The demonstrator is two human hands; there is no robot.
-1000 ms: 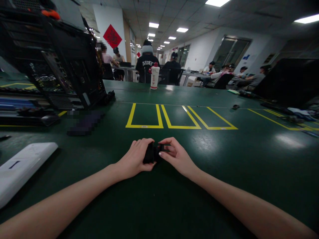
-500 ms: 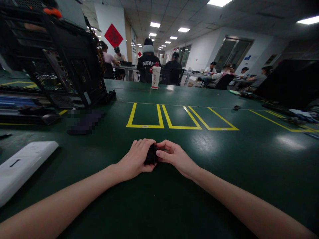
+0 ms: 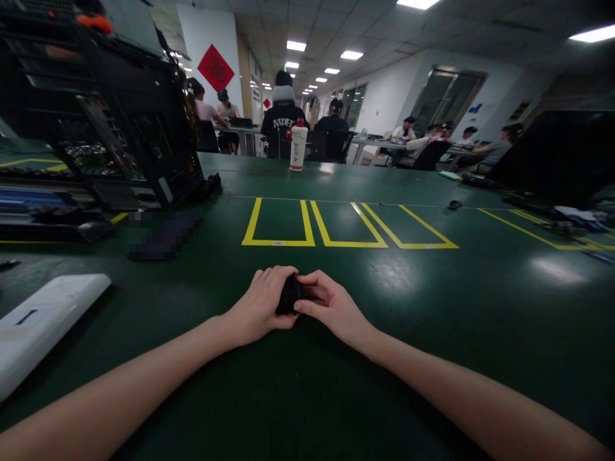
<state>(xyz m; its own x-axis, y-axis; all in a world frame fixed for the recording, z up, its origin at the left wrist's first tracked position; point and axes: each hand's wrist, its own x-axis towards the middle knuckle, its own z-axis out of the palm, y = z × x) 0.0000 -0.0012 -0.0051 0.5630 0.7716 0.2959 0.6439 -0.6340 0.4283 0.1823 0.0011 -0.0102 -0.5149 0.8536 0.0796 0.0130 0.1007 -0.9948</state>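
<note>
A small black object is between my hands, low over the green table, near the middle of the view. My left hand is wrapped round its left side, fingers over the top and thumb below. From the right, my right hand has its thumb and fingertips on the object's right end. The object's exact shape is partly hidden by my fingers. Beyond the hands, yellow tape outlines mark the table.
At the left stand a black open-frame machine and a white device. A white bottle is at the far edge. A small black ring-like item and a dark screen are right. People sit beyond.
My right thumb has shifted slightly left and down on the black object, and its right end looks turned or less visible. My left hand keeps its hold. The view has moved slightly.
</note>
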